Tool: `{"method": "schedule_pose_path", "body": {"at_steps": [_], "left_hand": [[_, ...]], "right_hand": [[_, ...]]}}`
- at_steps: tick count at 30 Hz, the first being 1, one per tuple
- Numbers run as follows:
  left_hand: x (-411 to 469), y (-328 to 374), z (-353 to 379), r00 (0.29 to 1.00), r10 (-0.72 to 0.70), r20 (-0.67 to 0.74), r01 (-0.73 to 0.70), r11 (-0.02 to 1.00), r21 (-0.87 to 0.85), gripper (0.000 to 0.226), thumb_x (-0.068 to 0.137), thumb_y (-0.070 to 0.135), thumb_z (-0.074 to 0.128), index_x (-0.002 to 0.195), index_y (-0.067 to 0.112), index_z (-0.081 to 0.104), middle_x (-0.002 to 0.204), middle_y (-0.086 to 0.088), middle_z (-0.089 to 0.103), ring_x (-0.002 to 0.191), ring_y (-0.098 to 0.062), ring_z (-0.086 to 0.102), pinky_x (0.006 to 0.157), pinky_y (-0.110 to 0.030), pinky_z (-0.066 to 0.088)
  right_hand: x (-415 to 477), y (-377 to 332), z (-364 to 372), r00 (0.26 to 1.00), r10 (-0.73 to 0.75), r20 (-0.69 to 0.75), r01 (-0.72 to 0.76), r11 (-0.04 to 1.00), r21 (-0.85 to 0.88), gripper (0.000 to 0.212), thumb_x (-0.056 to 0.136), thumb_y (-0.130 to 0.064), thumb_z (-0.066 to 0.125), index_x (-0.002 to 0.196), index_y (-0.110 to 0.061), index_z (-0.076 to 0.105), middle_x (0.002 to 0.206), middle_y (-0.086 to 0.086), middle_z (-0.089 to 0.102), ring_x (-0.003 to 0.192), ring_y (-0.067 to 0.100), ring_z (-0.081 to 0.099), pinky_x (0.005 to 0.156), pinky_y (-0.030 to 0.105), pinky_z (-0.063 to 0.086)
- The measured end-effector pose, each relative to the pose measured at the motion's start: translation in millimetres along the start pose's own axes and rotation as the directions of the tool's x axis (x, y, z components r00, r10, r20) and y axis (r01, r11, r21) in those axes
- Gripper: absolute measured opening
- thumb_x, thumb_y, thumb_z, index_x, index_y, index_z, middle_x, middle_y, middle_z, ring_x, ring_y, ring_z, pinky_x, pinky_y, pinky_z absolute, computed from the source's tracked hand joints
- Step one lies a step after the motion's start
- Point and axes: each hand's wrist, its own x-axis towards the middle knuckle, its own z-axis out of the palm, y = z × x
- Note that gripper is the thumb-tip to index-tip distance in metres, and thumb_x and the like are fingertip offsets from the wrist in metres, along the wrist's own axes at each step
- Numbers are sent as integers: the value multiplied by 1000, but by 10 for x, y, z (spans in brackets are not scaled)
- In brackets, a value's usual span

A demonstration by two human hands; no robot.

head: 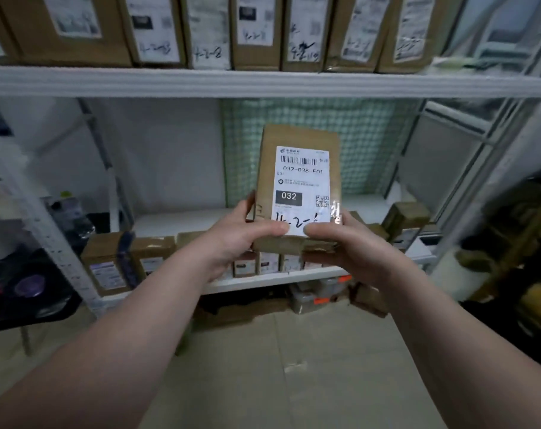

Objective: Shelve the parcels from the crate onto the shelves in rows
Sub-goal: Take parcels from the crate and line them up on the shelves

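— Where's the parcel (294,140)?
— Centre of the frame, upright, label (302,184) facing us. The left hand (238,239) and right hand (349,246) both grip its bottom edge; the thumbs cover part of the handwriting.
— And behind it?
— A lower shelf (263,281) of boxes (106,267), half hidden by the hands. At the top, more boxes are cut off. The edges of the frame are blurred.

Both bare forearms reach forward. The left grip (241,239) and the right grip (349,246) hold the lower end of a parcel (297,137), thumbs on its front, fingers round its sides.
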Motion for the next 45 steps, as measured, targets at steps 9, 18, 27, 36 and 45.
{"method": "schedule_pose_path", "body": {"at_steps": [9,18,27,36,45], "left_hand": [[1087,808,475,979,137,152,-161,974,157,82,55,34,77,131,37,45,113,10,66,100,-15,59,76,-31,44],[2108,1448,738,883,271,383,-399,862,312,100,71,22,80,149,38,19,125,13,58,111,-7,56,101,-34,42],[2867,1823,1158,768,573,287,-593,467,656,59,88,36,63,142,22,43,142,-4,44,131,-18,41,102,-24,29],[3790,2010,1851,708,654,267,-379,33,925,58,86,37,57,141,19,45,144,-4,41,132,-26,37,111,-45,27],[4201,1933,2440,810,584,60,-101,38,994,59,88,38,54,143,21,39,143,-2,40,127,-27,37,106,-39,29]], "right_hand": [[340,-638,-1010,969,-165,-183,151,985,-86,75,66,-19,79,133,-28,46,124,6,65,108,30,66,80,38,58],[852,-1154,-1731,911,-284,-299,278,958,-64,62,80,-30,71,137,-15,49,125,7,67,109,28,67,81,35,57],[1183,-1445,-2707,693,-367,-621,471,882,5,84,74,-20,81,145,-20,37,126,5,67,106,26,69,74,36,60],[1462,-1933,-4070,650,-490,-582,482,857,-183,99,69,-18,85,149,-25,28,126,3,64,107,22,68,91,47,56],[1958,-2155,-4968,786,-479,-392,431,878,-208,129,41,-47,96,149,-24,30,133,4,61,114,21,65,97,46,53]]}}
